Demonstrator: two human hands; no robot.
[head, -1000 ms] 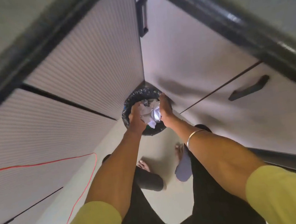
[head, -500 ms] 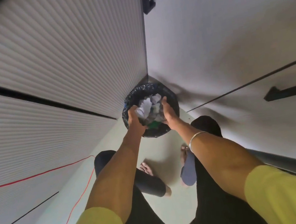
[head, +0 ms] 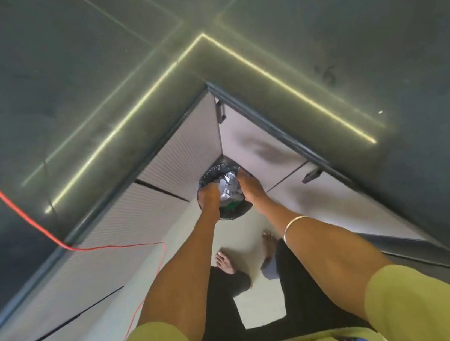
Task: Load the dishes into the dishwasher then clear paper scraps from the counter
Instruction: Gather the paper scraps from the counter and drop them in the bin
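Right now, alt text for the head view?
Seen from above, a person's left hand and right hand press crumpled paper scraps into a black-lined bin on the floor in the corner of dark L-shaped counters. A red cord hangs over the counter edge.

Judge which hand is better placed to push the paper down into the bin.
Neither clearly: left hand and right hand flank the crumpled paper over the bin equally closely. Grip unclear.
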